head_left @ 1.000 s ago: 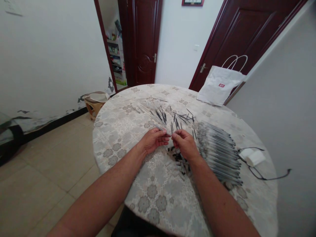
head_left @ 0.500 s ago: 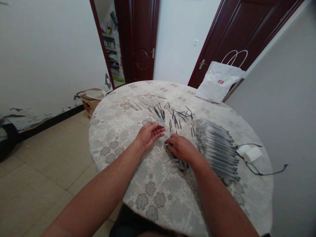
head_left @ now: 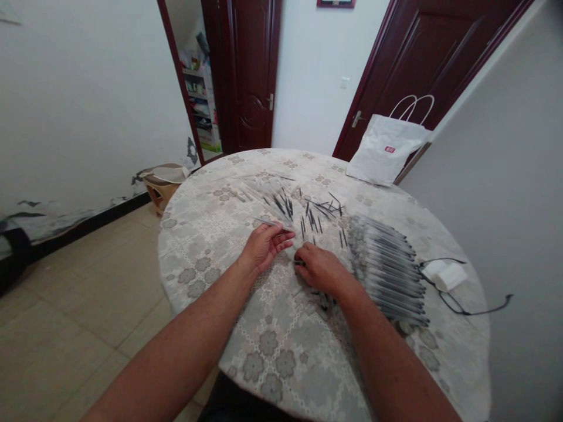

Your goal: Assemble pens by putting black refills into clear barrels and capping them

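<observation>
My left hand pinches a slender, pale grey pen barrel between thumb and index finger, the other fingers loosely curled. Just to its right, my right hand is closed with fingers bent down, a small dark pen part showing at the fingertips. Under and beside that hand lies a pile of small black and clear pen parts, partly hidden. Beyond the hands, thin black pieces and clear pen barrels are scattered on the cloth.
A long row of pens lies side by side to the right of my right arm. Eyeglasses and folded white tissue sit past it. A white paper bag stands at the far edge of the round, cloth-covered table.
My right hand has closed more at the fingertips, with a small dark part in them, and shifted slightly. My left hand still holds the barrel, now a little lower in view.
</observation>
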A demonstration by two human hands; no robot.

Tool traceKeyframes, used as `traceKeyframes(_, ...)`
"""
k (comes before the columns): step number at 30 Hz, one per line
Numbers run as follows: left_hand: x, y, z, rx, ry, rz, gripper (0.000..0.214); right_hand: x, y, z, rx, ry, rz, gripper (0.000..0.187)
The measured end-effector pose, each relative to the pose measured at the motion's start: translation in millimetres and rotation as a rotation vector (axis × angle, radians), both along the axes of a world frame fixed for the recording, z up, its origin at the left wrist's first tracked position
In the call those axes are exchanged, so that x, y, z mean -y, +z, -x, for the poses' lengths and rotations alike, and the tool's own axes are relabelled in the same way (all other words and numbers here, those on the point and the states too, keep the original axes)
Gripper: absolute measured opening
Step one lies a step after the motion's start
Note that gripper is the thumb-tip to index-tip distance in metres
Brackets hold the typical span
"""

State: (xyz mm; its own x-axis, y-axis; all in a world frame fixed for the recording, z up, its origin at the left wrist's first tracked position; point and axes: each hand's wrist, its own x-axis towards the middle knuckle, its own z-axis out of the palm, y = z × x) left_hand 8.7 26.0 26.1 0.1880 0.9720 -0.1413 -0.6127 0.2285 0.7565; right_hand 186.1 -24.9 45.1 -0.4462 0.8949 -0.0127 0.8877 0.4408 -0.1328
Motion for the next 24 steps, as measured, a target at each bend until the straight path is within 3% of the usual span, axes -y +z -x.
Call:
traceKeyframes(5, -1, -2.1, 0, 0.002, -0.006, -0.007, 0.02, -2, -3.5, 2, 0.063, -0.018, 0.03, 0.017)
traceKeyframes(8, -2, -2.0, 0, 0.003, -0.009, -0.007, 0.02, -4, -8.1, 2, -0.039, -0.032, -0.018, 0.018)
traceKeyframes(13, 0, 0.1, 0, 0.01, -0.017, -0.021, 0.021, -13, -17.3, 0, -0.675, -0.149, -0.132, 0.016)
traceKeyframes(17, 1, 1.2, 0, -0.001, -0.053, -0.038, 0.024, -20, -23.2, 6, -1.156, -0.308, -0.031, 0.021)
traceKeyframes(20, 2, 0.9, 0, -0.013, -0.067, -0.054, 0.026, -22, -25.5, 11, -1.3, -0.308, 0.035, 0.028)
traceKeyframes(24, 3, 0.8, 1, -0.027, -0.074, -0.07, 0.027, -22, -27.0, 13, -1.342, -0.313, 0.057, 0.026)
